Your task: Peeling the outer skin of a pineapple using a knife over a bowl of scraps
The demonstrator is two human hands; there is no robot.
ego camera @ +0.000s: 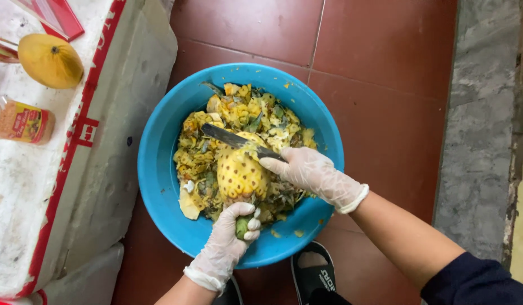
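Observation:
A peeled yellow pineapple (pixel 240 172) is held over a blue plastic basin (pixel 160 175) full of pineapple peel scraps (pixel 239 113). My left hand (pixel 230 237), in a thin clear glove, grips the pineapple's green stem end from below. My right hand (pixel 309 169), also gloved, holds a dark-bladed knife (pixel 230 137) by its handle. The blade lies across the top of the pineapple, its tip pointing up and left.
The basin sits on a red tiled floor (pixel 385 51). To the left is a white foam box (pixel 41 186) with a yellow mango (pixel 50 60) and a small spice jar (pixel 21 121) on top. A black sandal (pixel 313 274) is below the basin. A grey stone strip (pixel 484 130) runs on the right.

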